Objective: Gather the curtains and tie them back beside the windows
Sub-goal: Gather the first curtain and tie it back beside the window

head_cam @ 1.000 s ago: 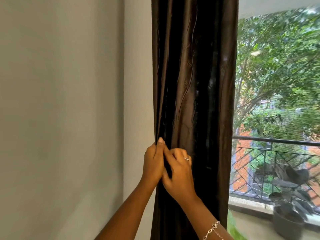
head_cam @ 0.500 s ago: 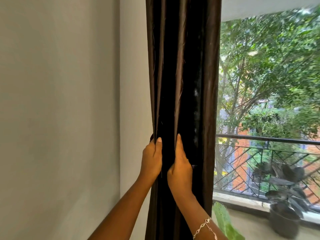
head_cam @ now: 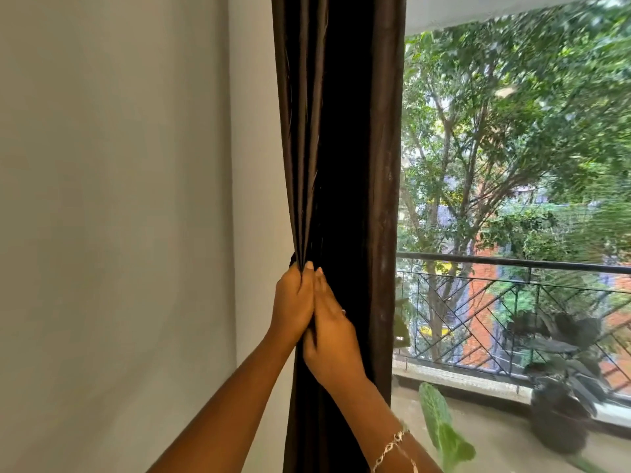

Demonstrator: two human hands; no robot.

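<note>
A dark brown curtain (head_cam: 341, 131) hangs bunched into a narrow column beside the window (head_cam: 512, 165). My left hand (head_cam: 293, 302) grips the pleated left edge of the fabric at about waist of the column, thumb up. My right hand (head_cam: 333, 339) presses right against the left hand and holds the folds just to the right of it, with its fingers tucked into the cloth. A thin bracelet sits on my right wrist. No tie-back band or hook is in sight.
A plain grey wall (head_cam: 112, 233) fills the left half. Through the window I see a balcony railing (head_cam: 512, 264), a dark potted plant (head_cam: 560, 397) at the lower right, a green leaf (head_cam: 440, 425) near the glass, and trees beyond.
The curtain is gathered tighter and its right edge has drawn left. My right hand has come back against my left hand, pinching more folds together.
</note>
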